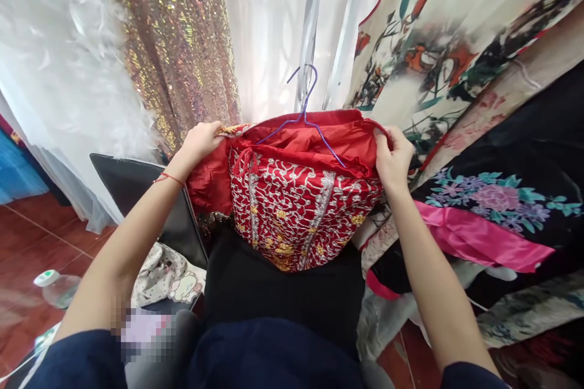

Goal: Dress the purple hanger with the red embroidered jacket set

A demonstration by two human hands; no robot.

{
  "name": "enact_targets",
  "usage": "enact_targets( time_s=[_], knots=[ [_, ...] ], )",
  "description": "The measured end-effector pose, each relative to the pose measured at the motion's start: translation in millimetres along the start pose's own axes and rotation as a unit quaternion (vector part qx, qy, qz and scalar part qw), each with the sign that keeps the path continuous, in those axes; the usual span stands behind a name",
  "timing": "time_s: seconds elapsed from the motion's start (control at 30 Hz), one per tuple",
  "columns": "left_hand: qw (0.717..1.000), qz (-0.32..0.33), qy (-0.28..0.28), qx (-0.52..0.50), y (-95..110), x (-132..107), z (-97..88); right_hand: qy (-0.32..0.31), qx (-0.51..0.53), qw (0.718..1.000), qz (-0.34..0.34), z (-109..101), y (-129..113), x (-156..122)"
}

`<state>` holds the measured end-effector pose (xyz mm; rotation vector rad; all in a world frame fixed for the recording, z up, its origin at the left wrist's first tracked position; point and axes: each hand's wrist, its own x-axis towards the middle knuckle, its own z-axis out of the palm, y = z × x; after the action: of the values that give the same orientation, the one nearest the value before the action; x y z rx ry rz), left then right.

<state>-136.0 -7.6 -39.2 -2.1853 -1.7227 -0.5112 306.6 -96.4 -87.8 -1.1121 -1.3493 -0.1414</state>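
A red garment (296,194) with silver and gold embroidery hangs in front of me on a blue wire hanger (306,115). My left hand (201,141) grips its upper left edge, fingers closed on the red lining. My right hand (392,155) pinches the upper right edge of the same garment. The hanger's hook sticks up above the open top, between my two hands. A thin red string circles my left wrist.
Hanging clothes surround me: white feathery fabric (64,61), a gold sequined dress (177,42), floral robes (456,42) and a black robe with a pink sash (483,237). A black chair (137,188) stands at left. A plastic bottle (57,285) lies on the red tiled floor.
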Motion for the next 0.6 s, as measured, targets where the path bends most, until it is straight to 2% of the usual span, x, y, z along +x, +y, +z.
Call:
enact_targets(
  time_s=[0.13, 0.2, 0.27, 0.4, 0.5, 0.6],
  knots=[
    [0.995, 0.005, -0.087, 0.056, 24, -28, 16.6, -0.083, -0.103, 0.991, -0.001, -16, 2, -20],
    [0.994, 0.004, -0.090, 0.057, 38, -43, 21.7, -0.083, -0.145, 0.986, -0.013, -24, 4, -30],
    [0.996, -0.008, -0.072, 0.052, 49, -54, 19.8, -0.056, -0.190, 0.979, -0.039, -30, 5, -35],
    [0.998, -0.047, -0.011, 0.050, 64, -66, -5.9, 0.008, -0.252, 0.964, -0.082, -39, -1, -22],
    [0.996, -0.070, 0.029, 0.046, 77, -79, -33.7, 0.054, -0.275, 0.957, -0.075, -49, -20, -9],
    [0.995, -0.089, 0.038, 0.034, 97, -101, -50.3, 0.086, -0.294, 0.950, -0.064, -57, -44, -15]
  ],
)
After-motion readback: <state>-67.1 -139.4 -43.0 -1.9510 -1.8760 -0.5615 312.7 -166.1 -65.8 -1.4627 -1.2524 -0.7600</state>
